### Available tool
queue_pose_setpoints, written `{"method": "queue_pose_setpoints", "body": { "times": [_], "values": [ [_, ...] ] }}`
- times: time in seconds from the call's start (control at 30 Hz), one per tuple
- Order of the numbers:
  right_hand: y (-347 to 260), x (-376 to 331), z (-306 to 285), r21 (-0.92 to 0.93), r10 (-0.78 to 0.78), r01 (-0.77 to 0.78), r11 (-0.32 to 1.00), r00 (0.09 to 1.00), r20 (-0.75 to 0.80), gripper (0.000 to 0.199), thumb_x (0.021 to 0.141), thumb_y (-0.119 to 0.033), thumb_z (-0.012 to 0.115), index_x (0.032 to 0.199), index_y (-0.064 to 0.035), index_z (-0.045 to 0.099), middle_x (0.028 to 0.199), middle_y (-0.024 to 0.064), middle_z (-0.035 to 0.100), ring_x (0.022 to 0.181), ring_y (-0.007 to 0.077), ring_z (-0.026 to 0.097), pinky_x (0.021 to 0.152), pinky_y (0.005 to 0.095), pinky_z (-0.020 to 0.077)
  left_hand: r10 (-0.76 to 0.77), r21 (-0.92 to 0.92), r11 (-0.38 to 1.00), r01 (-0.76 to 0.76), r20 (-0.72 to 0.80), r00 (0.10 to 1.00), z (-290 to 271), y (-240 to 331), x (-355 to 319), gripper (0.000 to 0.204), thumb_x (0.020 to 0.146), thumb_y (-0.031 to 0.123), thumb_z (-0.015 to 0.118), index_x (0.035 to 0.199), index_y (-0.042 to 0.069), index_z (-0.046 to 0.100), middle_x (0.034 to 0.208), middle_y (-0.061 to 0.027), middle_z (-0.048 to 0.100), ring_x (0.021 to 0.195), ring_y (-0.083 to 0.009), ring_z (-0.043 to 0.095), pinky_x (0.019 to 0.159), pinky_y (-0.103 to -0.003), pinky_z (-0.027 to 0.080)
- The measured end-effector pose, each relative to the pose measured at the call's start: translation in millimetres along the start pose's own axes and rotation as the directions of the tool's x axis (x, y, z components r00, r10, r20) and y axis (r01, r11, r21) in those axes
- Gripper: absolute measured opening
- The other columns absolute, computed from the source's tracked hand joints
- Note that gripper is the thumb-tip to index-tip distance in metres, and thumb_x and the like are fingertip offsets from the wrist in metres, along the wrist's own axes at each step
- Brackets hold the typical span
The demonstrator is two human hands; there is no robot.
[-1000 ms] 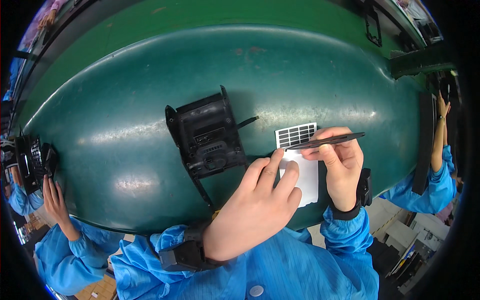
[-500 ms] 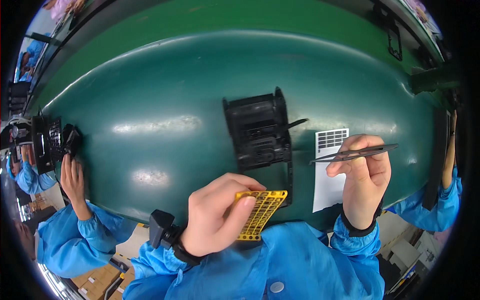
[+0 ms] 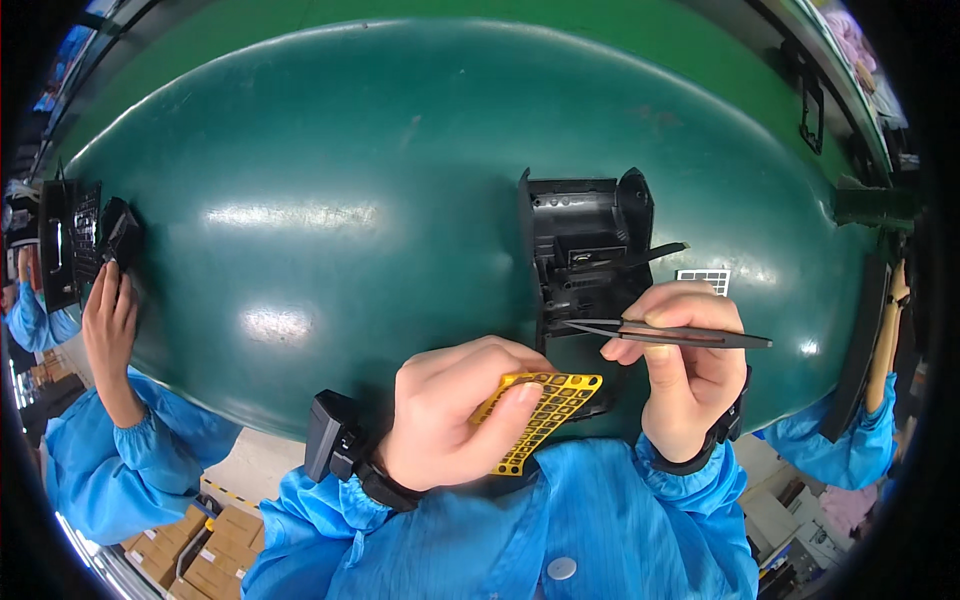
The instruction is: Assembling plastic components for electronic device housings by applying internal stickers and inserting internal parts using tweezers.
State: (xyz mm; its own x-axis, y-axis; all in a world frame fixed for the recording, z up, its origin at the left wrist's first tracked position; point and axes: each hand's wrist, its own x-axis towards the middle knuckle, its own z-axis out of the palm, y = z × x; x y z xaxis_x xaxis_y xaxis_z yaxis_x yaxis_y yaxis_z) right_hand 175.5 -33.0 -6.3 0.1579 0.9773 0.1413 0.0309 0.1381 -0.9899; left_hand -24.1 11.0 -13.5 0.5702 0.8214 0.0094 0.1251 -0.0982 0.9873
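Observation:
My left hand (image 3: 455,415) pinches a yellow perforated sheet (image 3: 545,412) near my chest, at the front edge of the green table (image 3: 330,200). My right hand (image 3: 690,370) grips black tweezers (image 3: 670,333), whose tips point left toward a black plastic housing (image 3: 585,250) lying open side up just beyond both hands. A small white grid sheet (image 3: 704,277) shows behind my right hand, mostly hidden by it.
At the far left another person's hand (image 3: 108,318) in a blue sleeve rests by black parts (image 3: 85,240) on the table edge. A second person's arm (image 3: 885,330) stands at the right rim. Cardboard boxes (image 3: 215,560) lie on the floor below.
My left hand lifted the yellow perforated sheet and drew it toward my chest. The view swung left, so the black housing sits further right. The tweezers now point at the housing.

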Motion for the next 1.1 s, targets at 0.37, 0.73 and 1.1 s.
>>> {"method": "queue_pose_setpoints", "body": {
  "times": [0.37, 0.73, 1.1],
  "values": [
    [-0.4, 1.6, 6.7, -0.128, -0.058, 0.059, 0.990, 0.998, 0.010, 0.016, 0.090, -0.001, 0.059, 0.103, 0.0021, 0.052, 0.096, 0.0174, 0.057, 0.074, 0.0162, 0.061, 0.068, 0.0259, 0.0513, 0.015, -0.059, 0.998, -0.015, -0.007, 1.000, 0.4, -4.3, -2.1, 0.016, 0.090, 0.009, 0.055, 0.086, -0.005, 0.062, 0.086, -0.0170, 0.069, 0.072, -0.0213, 0.067, 0.066, -0.028, 0.052],
    [-0.8, 1.3, 6.3, -0.130, -0.047, 0.049, 0.990, 0.999, 0.018, 0.015, 0.089, -0.001, 0.060, 0.102, 0.0018, 0.052, 0.096, 0.0176, 0.058, 0.077, 0.0172, 0.061, 0.068, 0.0260, 0.0515, 0.014, -0.058, 0.998, -0.015, -0.009, 1.000, -0.6, -3.2, -1.2, 0.017, 0.090, 0.010, 0.055, 0.083, -0.005, 0.060, 0.086, -0.0182, 0.068, 0.073, -0.0227, 0.068, 0.066, -0.029, 0.052],
    [-0.7, 0.4, 4.6, -0.240, -0.091, 0.097, 0.966, 0.995, 0.038, 0.019, 0.086, 0.000, 0.063, 0.102, 0.0019, 0.054, 0.096, 0.0174, 0.059, 0.079, 0.0184, 0.062, 0.069, 0.0264, 0.0518, 0.022, -0.063, 0.998, -0.022, -0.014, 1.000, -0.5, -3.1, -0.9, 0.020, 0.092, 0.013, 0.054, 0.082, -0.004, 0.058, 0.086, -0.0193, 0.068, 0.074, -0.0237, 0.068, 0.067, -0.030, 0.053]
  ]
}}
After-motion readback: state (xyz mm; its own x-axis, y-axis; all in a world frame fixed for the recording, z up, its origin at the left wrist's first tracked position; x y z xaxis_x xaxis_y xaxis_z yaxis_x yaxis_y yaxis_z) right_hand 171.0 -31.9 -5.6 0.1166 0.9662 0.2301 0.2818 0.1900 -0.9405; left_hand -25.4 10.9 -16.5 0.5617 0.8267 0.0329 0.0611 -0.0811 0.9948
